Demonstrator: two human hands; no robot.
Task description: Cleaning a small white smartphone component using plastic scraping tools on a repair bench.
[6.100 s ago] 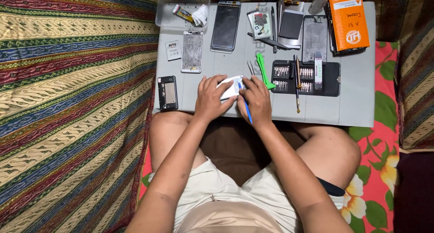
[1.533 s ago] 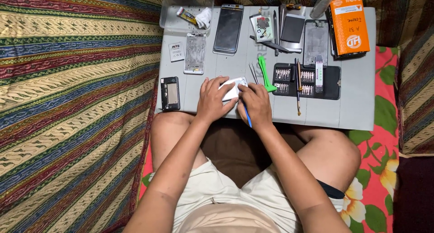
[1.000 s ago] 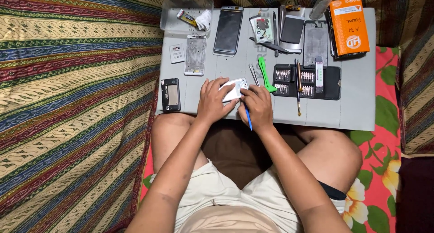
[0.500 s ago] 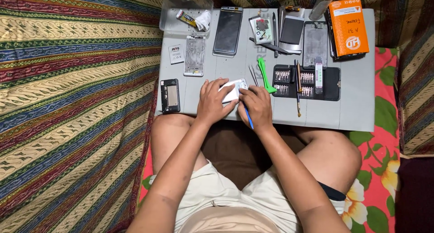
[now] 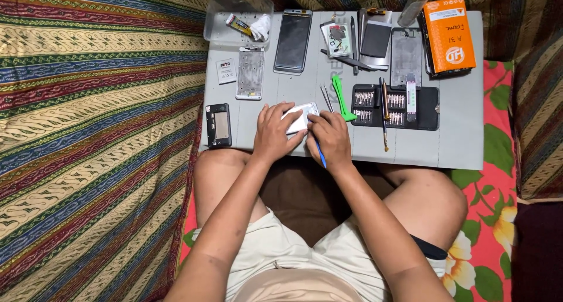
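My left hand (image 5: 274,132) grips a white phone body (image 5: 301,116) near the front edge of the grey work mat (image 5: 457,143). My right hand (image 5: 332,139) presses against the phone's right side and holds a thin blue tool (image 5: 320,156) that sticks out below the fingers. Just beyond the hands lie metal tweezers (image 5: 326,97) and a green plastic pry tool (image 5: 342,97). The phone's underside is hidden by my fingers.
A black screwdriver bit case (image 5: 394,105) with a long screwdriver (image 5: 385,117) lies to the right. A black phone part (image 5: 219,125), a white frame (image 5: 250,73), a dark screen (image 5: 292,41), a clear tray (image 5: 237,20) and an orange box (image 5: 449,36) ring the mat. Striped cloth lies left.
Both hands stay on the white phone body with only slight finger shifts. The view has drifted a little; nothing on the mat has moved.
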